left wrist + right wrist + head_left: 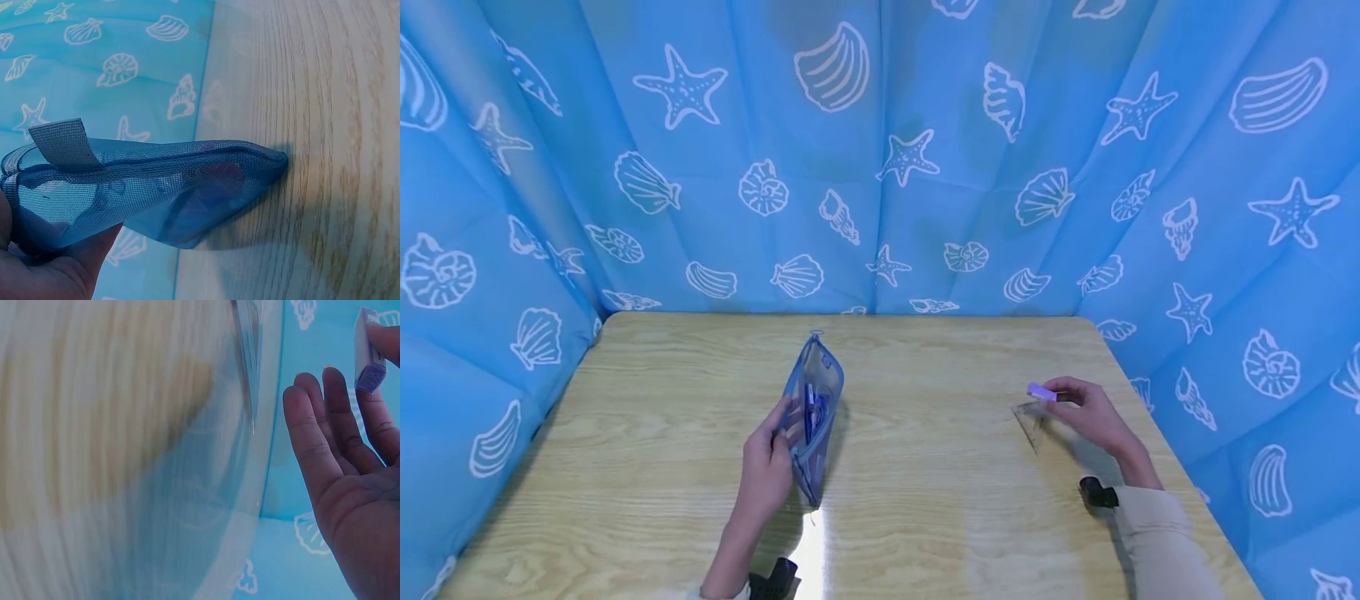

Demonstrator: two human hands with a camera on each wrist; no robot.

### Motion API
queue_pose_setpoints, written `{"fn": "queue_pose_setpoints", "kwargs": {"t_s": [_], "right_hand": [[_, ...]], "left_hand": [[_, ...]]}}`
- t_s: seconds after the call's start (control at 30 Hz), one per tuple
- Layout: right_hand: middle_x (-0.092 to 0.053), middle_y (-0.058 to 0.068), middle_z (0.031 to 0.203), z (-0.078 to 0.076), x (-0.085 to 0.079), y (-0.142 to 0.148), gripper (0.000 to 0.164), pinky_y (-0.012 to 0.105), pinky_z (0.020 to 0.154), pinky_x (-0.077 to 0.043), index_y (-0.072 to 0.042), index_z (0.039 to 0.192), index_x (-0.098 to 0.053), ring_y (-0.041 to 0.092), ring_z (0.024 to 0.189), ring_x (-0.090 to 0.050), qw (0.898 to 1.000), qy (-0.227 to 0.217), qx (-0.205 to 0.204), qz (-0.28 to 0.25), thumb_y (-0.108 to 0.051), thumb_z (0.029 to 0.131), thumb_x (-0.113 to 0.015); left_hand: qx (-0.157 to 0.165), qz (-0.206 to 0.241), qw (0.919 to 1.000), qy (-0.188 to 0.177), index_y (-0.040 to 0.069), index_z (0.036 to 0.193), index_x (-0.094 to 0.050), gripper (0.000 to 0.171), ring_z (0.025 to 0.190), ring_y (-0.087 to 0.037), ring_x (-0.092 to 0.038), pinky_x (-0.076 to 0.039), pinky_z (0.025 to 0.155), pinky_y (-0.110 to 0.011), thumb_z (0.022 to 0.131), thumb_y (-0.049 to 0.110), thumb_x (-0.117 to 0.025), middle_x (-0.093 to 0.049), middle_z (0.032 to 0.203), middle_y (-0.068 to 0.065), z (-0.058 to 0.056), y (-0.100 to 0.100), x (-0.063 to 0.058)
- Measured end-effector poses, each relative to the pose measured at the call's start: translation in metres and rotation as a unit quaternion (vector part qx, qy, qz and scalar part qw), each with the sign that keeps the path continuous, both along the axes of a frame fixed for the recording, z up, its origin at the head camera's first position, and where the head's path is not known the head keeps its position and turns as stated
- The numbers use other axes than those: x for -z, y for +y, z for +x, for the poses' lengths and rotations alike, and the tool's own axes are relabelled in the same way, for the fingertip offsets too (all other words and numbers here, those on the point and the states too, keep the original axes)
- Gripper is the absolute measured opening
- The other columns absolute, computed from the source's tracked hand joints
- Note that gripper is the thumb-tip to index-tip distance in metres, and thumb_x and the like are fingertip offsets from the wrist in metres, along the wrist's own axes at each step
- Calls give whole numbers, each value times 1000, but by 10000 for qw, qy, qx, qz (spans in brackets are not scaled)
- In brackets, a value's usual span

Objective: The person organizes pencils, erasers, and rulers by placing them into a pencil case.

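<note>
My left hand [767, 467] grips the side of a blue mesh zip pouch [829, 379], holding it upright with its mouth open. Purple-blue items [814, 410] show inside it, too bunched to tell apart. In the left wrist view the mesh pouch [156, 181] has a fabric tab, and its lower end meets the tabletop. Between thumb and index finger, my right hand [1093, 412] pinches a small purple-and-white eraser [1041, 391]; its other fingers are extended in the right wrist view, away from the eraser [369, 356]. Below that hand lies a clear set square [1028, 423].
Both hands are over a light wood-grain table [925, 500]. A blue curtain [880, 167] with white shell and starfish prints hangs along the table's back and both sides.
</note>
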State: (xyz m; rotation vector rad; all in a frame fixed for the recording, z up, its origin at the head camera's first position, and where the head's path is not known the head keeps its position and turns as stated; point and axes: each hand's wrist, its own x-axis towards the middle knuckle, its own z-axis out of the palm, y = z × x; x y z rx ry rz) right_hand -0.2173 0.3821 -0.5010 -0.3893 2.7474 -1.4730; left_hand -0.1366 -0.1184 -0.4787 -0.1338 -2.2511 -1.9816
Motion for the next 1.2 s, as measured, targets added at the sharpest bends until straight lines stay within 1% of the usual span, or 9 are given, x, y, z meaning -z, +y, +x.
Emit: {"fn": "queue_pose_setpoints", "kwargs": {"t_s": [0.1,0.2,0.43,0.53,0.67,0.83,0.97,1.07,1.2], "right_hand": [[-66,23,113,-1,2,-8,27,24,73,-60,6,121,-63,4,95,-63,9999,-141,-56,-77,-8,99,-65],[-66,23,113,-1,1,-17,26,23,76,-59,6,120,-63,7,96,-63,9996,-258,-91,-100,-9,99,-65],[-66,21,114,-2,0,-33,24,22,77,-58,4,118,-64,15,98,-64,9988,-436,-225,-5,-10,98,-67],[-67,21,114,-4,1,-39,23,21,78,-58,3,117,-65,15,99,-64,9987,-430,-288,4,-9,97,-68],[-67,20,112,-6,2,-48,24,21,78,-58,2,116,-66,14,98,-65,9978,-462,-467,-72,-11,96,-70],[-68,17,109,-7,2,-58,23,21,78,-59,1,114,-66,16,98,-66,9968,-520,-597,-75,-11,95,-71],[-68,15,109,-9,-2,-67,20,22,79,-59,-1,113,-67,20,100,-64,9969,-429,-661,-39,-11,95,-70],[-68,16,109,-12,-4,-75,19,23,78,-59,-2,113,-68,24,101,-63,9960,-379,-802,-108,-9,95,-70],[-68,18,109,-15,-6,-87,18,24,77,-61,-2,112,-67,29,102,-64,9939,-423,-1002,-191,-6,95,-69]], "left_hand": [[6,-3,10000,-2,-7,155,-31,56,137,-45,-49,-46,113,-44,99,-12,-26,-44,154,-27,-1,0,0],[3,18,10000,-19,-7,155,-31,56,136,-45,-50,-47,112,-43,99,-12,-26,-44,153,-27,-1,0,1],[9,-93,10000,-34,-7,155,-31,56,135,-46,-51,-48,112,-47,100,-11,-26,-44,153,-27,-1,1,2],[4,-79,10000,-10,-7,154,-32,56,135,-45,-51,-49,111,-47,99,-11,-25,-45,153,-27,-2,2,3],[-14,-39,10000,24,-8,154,-33,56,134,-45,-52,-50,110,-46,99,-12,-25,-46,152,-26,-3,2,3],[-4,-6,10000,36,-8,154,-32,56,132,-47,-53,-49,110,-47,99,-12,-24,-46,151,-28,-3,1,4],[2,6,10000,-50,-7,154,-32,56,132,-46,-53,-49,110,-46,99,-11,-24,-46,152,-27,-3,0,5],[-24,26,9999,-96,-7,154,-32,56,134,-44,-53,-50,110,-43,99,-11,-25,-47,152,-25,-4,-1,3],[-53,15,9999,-102,-8,154,-33,56,135,-43,-52,-50,110,-42,99,-12,-24,-47,152,-25,-5,-1,2]]}}
